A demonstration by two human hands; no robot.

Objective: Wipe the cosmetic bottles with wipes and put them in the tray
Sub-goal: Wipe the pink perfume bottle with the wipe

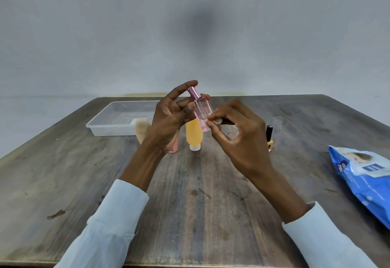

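A plain grey wall [105, 25] fills the upper half of my view, bare apart from a dark blurred smudge near its middle. Below it lies the surface [190, 193], dark weathered wood with streaky grain and scuffs, its far edge meeting the wall.

At the far left of the surface sits the clear plastic tray [109, 128], with something pale lying inside that I cannot make out. On the right edge lies a blue wipes packet [363, 181], crumpled, partly out of view.

My light blue sleeves [109, 221] reach in from below. My left hand [171, 120] holds the pink bottle [202, 109] above the surface, tilted, thumb on its side and a finger by its cap. My right hand [242, 139] pinches a small white wipe [217, 121] against the bottle's lower part.

Behind my hands, an orange tube [194, 134] stands on its white cap. A beige object [141, 130] and a pink one [174, 147] show beside my left wrist, mostly hidden. A small nail polish bottle [269, 136] with a black cap stands to the right.
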